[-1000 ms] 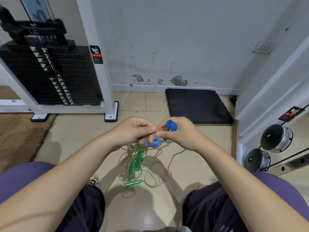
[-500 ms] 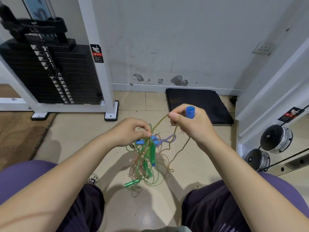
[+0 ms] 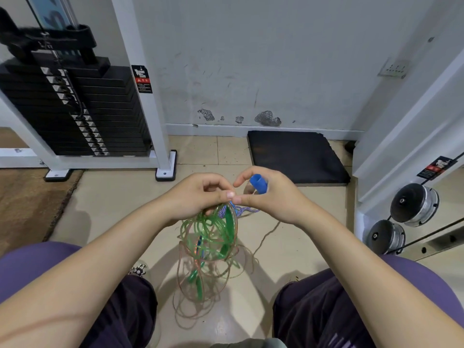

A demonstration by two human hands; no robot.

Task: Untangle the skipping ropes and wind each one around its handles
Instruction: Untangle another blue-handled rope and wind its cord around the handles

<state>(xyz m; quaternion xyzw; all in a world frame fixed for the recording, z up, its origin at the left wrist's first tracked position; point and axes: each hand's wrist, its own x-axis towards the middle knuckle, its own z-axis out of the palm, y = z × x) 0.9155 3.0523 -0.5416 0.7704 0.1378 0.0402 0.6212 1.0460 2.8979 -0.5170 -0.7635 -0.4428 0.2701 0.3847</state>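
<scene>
A loose tangle of ropes (image 3: 209,243) hangs between the person's knees over the tiled floor (image 3: 105,204): clear green loops, thin brownish cord and a blue-and-white braided strand. The left hand (image 3: 198,197) pinches the top of the tangle with curled fingers. The right hand (image 3: 271,197), touching it, grips a blue handle (image 3: 258,184) with fingers curled.

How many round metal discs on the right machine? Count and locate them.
2. The upper disc beside the white frame; the lower disc just below-left of it. More may lie out of frame.
</scene>
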